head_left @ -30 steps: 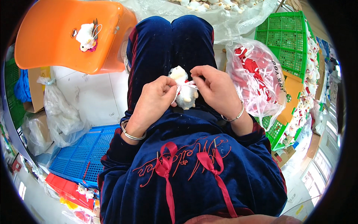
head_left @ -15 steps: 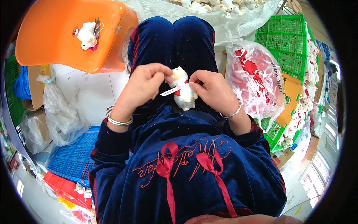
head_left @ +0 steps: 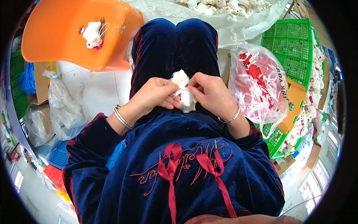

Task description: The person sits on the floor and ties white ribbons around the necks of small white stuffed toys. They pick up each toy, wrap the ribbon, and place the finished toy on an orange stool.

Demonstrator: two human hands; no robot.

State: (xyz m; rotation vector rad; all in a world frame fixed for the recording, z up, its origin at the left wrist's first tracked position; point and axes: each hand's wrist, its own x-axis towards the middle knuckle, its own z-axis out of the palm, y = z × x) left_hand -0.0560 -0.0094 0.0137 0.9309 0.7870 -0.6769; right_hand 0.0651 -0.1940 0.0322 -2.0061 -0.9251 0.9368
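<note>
White plush toy (head_left: 183, 91), one, pinched between two hands: left (head_left: 156, 96), right (head_left: 210, 94).

A: Head view, seated person in dark blue velvet, knees together. What's in the hands?

B: A small white plush toy (head_left: 183, 91), upright over the lap. Left hand (head_left: 154, 98) grips it from the left, right hand (head_left: 210, 93) from the right; fingers of both pinch a thin red-and-white ribbon (head_left: 181, 90) at its neck.

A: Wrists?

B: Silver bangle (head_left: 121, 118) on the left, thin bracelet (head_left: 231, 118) on the right.

A: Surroundings?

B: Orange plastic chair (head_left: 67, 41) at upper left, with another white plush toy (head_left: 92, 34) lying on the seat. To the right, a clear bag of red ribbons (head_left: 257, 84) beside a green crate (head_left: 294, 44). A clear sheet with more white toys (head_left: 212, 5) lies beyond the knees.
</note>
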